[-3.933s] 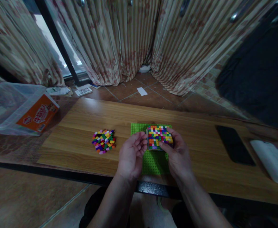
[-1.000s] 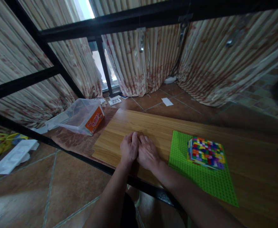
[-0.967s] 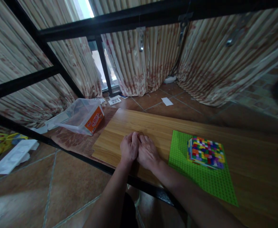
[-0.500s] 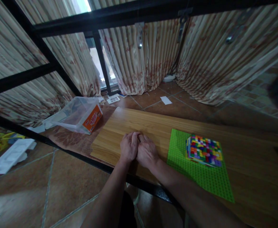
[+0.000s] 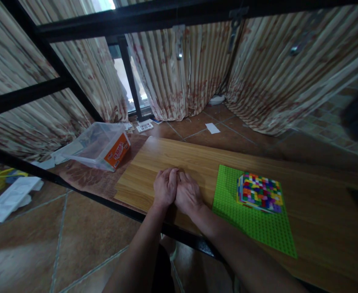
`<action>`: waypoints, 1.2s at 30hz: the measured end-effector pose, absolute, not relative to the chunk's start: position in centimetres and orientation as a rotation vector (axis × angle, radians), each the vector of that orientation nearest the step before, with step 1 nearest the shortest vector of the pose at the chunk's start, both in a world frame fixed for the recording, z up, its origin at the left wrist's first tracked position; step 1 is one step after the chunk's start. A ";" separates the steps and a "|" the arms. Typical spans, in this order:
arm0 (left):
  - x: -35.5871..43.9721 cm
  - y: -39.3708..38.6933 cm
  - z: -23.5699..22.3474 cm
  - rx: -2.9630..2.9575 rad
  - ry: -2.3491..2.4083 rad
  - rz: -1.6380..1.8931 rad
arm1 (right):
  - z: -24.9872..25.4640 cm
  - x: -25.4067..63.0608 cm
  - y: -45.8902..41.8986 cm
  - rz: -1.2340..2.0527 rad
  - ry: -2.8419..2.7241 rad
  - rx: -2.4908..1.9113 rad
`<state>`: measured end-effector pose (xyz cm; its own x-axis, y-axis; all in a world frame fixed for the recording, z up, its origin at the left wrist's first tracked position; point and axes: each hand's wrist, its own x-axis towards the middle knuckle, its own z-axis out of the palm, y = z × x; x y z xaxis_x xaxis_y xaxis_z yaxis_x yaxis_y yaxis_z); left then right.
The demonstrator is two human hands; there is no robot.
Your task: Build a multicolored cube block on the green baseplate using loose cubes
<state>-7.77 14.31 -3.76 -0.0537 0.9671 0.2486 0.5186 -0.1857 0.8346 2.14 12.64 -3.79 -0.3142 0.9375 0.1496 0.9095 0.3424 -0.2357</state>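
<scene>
My left hand (image 5: 164,188) and my right hand (image 5: 187,195) rest side by side on the wooden table (image 5: 172,154), touching each other, fingers curled down and cupped against the tabletop. Whatever lies under them is hidden. To their right a green studded baseplate (image 5: 252,224) lies flat on the table. A square slab of small many-coloured bricks (image 5: 260,192) sits on the plate's far part, apart from both hands.
A clear plastic box with an orange label (image 5: 96,144) lies tilted at the table's left end on a patterned mat. Black metal bars (image 5: 136,20) cross overhead and at left. Striped curtains hang behind. White packaging (image 5: 7,199) lies on the tiled floor at left.
Since 3.9 s ago both hands left the brick slab and moved left to where the loose brick pile lay; the pile no longer shows. Over the last second the hands stay cupped; the view drifts slightly.
</scene>
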 end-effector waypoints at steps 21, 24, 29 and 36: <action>-6.1 14.1 -3.6 1.841 1.687 1.076 | -5.2 2.1 13.2 0.086 -2.156 -1.757; -6.1 14.1 -3.8 1.811 1.674 1.126 | -5.2 2.1 13.2 0.086 -2.165 -1.759; -6.1 13.9 -4.0 1.777 1.673 1.192 | -4.8 2.3 13.2 0.080 -2.214 -1.752; -5.8 14.0 -4.1 1.713 1.702 1.243 | -4.5 2.3 13.3 0.029 -2.247 -1.778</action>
<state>-5.76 13.97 -4.12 -0.1506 0.9442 0.2929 0.5667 -0.1603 0.8082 2.28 13.25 -4.45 -0.2064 0.9575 0.2014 0.9520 0.2441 -0.1849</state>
